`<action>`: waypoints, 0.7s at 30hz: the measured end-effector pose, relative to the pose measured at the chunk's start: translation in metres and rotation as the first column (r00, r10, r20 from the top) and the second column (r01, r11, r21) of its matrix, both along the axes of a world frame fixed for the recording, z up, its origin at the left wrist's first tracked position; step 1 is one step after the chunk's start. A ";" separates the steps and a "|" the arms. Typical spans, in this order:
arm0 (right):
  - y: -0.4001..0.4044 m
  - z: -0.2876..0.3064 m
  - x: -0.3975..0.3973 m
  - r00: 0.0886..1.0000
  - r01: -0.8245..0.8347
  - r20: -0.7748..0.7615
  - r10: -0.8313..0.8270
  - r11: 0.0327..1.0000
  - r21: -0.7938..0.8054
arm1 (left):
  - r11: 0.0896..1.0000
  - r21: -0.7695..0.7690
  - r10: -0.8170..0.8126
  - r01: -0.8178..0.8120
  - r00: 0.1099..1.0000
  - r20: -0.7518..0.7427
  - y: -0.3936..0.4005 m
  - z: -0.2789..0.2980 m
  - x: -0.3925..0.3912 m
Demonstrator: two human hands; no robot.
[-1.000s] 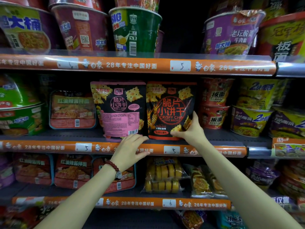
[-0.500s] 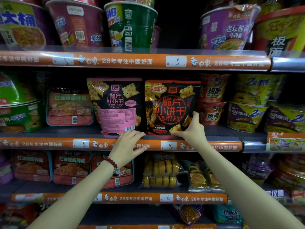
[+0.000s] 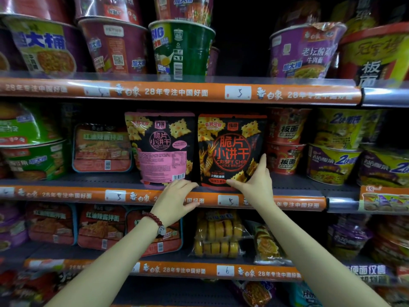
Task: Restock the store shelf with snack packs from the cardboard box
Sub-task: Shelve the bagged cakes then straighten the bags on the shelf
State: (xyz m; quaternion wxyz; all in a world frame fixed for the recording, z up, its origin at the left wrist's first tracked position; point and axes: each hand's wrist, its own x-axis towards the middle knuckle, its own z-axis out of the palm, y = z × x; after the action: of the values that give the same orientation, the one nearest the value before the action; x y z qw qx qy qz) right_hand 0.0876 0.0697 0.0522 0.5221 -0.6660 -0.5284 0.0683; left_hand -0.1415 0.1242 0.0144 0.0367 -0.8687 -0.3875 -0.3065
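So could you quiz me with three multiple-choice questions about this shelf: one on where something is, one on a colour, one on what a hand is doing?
1. Where does the orange-trimmed biscuit pack stand?
A. top shelf
B. middle shelf, right of the pink-labelled pack
C. bottom shelf

2. What colour is the bead bracelet on the left wrist?
A. dark red
B. blue
C. white

3. What is the right hand doing?
A. hanging idle
B. pressing a price tag
C. gripping the orange-trimmed pack's lower right corner

Answers:
1 B, both packs stand side by side between the orange shelf strips.
2 A, the beads look dark red.
3 C, thumb and fingers pinch that corner.
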 end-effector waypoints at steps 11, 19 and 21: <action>0.011 -0.011 -0.008 0.993 0.117 0.022 -0.117 0.993 0.016 | 0.989 0.103 0.066 -0.108 0.935 0.349 -0.004 0.024 -0.051; 0.012 -0.011 -0.007 0.993 0.115 -0.003 -0.115 0.993 0.008 | 0.887 -0.431 0.415 -0.167 0.699 0.583 0.032 0.046 -0.093; 0.012 -0.011 -0.007 0.993 0.115 -0.009 -0.115 0.993 0.012 | 0.871 -0.487 0.368 -0.063 0.740 0.563 0.036 0.049 -0.096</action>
State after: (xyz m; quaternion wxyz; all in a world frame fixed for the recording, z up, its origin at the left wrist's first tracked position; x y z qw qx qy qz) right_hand 0.0803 0.0817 0.0415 0.5316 -0.6917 -0.4874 0.0373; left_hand -0.2377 0.1602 0.0638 -0.2568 -0.6442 -0.5355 -0.4819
